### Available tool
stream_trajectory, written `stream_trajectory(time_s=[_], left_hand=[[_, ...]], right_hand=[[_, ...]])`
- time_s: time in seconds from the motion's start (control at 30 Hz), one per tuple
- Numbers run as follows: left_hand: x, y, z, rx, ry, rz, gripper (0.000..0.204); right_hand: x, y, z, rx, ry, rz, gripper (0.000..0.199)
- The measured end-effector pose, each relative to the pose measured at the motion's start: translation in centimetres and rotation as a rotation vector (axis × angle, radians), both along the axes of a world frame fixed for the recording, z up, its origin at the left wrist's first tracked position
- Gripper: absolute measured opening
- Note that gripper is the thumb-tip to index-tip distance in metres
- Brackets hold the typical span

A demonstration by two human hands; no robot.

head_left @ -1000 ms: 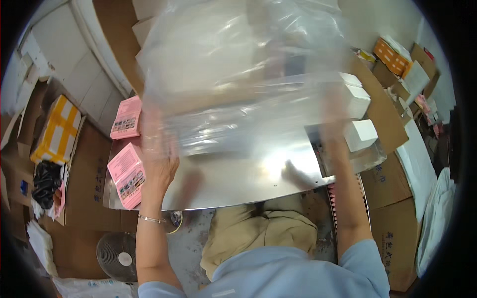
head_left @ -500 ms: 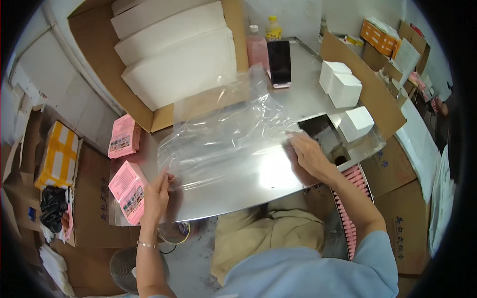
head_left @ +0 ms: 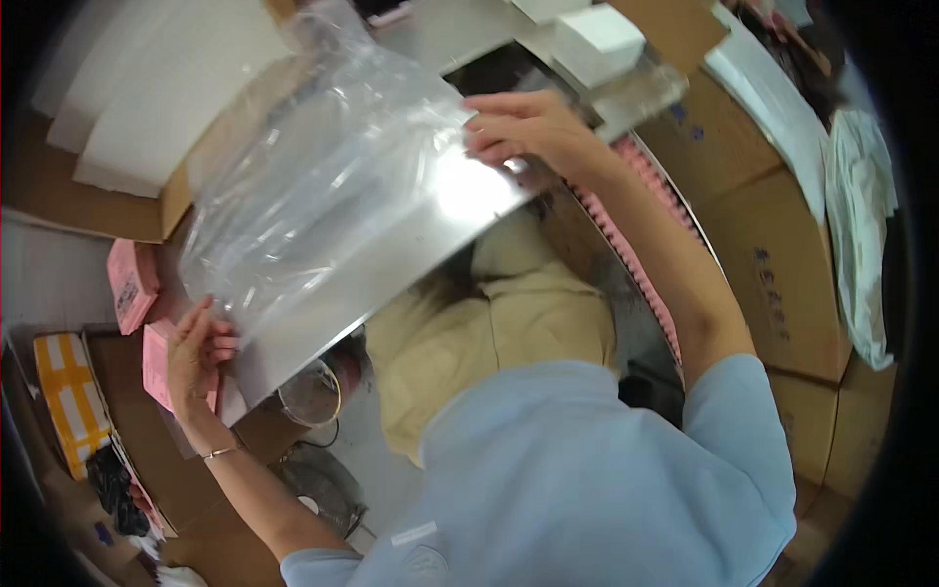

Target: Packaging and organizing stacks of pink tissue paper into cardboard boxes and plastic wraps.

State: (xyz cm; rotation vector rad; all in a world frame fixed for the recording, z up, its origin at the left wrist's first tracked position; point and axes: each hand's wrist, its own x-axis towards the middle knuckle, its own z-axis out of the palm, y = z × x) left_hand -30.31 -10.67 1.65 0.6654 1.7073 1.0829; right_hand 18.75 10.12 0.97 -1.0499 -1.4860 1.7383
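Note:
A large clear plastic bag (head_left: 323, 166) lies spread and wrinkled across the shiny metal tabletop (head_left: 328, 308). At its near left corner my left hand (head_left: 199, 357) has its fingers curled on the film, just over a pink printed packet (head_left: 156, 362). My right hand (head_left: 528, 132) pinches the bag's right edge, close to the dark rectangular opening in the table. A second pink packet (head_left: 132, 284) lies farther back on the left.
Behind the bag stands an open carton (head_left: 98, 210) with tall white paper stacks (head_left: 176, 98). White tissue blocks (head_left: 599, 44) sit at the back right. Below my right arm is a rack of pink packets (head_left: 636, 240). Brown cartons (head_left: 782, 274) stand at right, a fan (head_left: 318, 489) on the floor.
The view has turned and tipped downward, so the table now slants and sits higher left. Both hands stay at the bag's edges, and the film looks pulled a little toward me.

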Motion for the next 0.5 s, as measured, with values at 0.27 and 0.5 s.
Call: stream_trajectory(time_s=[0.27,0.5], left_hand=[[9.1,2.8,1.6,0.622,0.367,0.186,0.021],[31.7,7.4,-0.8,0.546,0.195,-0.769,0.018]], right_hand=[[20.8,-23.8,-2.4,0.424,-0.591,-1.098,0.023],[24.8,-42.0,-8.2,0.419,-1.365,-1.569,0.043]])
